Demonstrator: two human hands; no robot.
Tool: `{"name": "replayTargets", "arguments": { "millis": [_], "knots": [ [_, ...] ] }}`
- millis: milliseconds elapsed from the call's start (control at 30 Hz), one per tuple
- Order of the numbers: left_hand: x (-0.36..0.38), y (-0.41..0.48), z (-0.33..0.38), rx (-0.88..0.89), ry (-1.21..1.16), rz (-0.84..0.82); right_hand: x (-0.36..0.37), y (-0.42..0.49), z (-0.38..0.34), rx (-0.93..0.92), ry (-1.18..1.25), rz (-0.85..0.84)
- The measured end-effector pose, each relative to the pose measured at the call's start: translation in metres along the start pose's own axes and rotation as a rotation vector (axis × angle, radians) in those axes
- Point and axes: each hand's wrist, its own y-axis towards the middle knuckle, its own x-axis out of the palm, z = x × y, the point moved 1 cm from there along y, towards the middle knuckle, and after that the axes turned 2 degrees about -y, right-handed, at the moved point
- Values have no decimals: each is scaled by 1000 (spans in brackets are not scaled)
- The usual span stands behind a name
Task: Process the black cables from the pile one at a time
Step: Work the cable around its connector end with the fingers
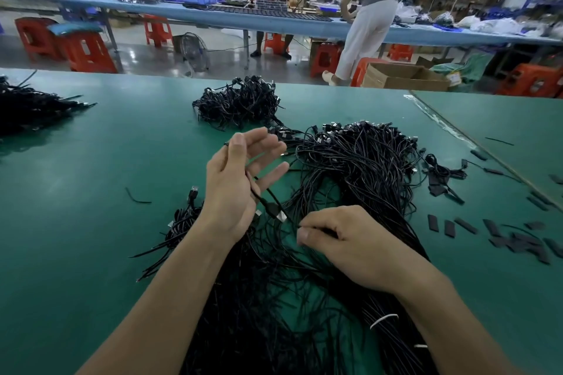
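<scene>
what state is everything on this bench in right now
left hand, fingers spread, cable across palm
right hand, pinching the cable
cable, running between both hands
main pile, loose and tangled
far pile, heaped, untouched
black strips, scattered flat

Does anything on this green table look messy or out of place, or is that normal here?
On the right of the green table, short black strips lie scattered at odd angles; a lone cable offcut lies apart on the left; clear tape along the seam looks wrinkled.
</scene>
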Motion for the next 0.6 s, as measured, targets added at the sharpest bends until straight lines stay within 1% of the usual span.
{"name": "replayTargets", "arguments": {
  "millis": [33,67,133,200,267,300,333,433,467,600],
  "knots": [
    [0,0,0,7,13,-9,0,0,-1,-9,5,-1],
    [1,-2,-1,42,91,-18,0,-1,-3,-24,21,3],
    [4,-7,-5,163,407,-63,-2,-3,-7,-67,38,15],
    [8,-11,-10,223,722,-180,-3,-3,-12,-124,13,22],
    [11,-14,-12,160,953,-335,-4,-3,-15,-172,-28,41],
    [11,-16,-12,98,1008,-400,-5,-4,-15,-184,-35,64],
    [11,-18,-11,23,999,-442,-8,-4,-14,-185,-24,102],
    [12,-29,-5,-184,796,-465,-18,-4,-9,-161,43,285],
    [14,-31,-3,-220,734,-480,-21,-4,-8,-160,63,334],
    [19,-38,5,-384,495,-598,-21,2,-10,-193,216,438]
  ]
}}
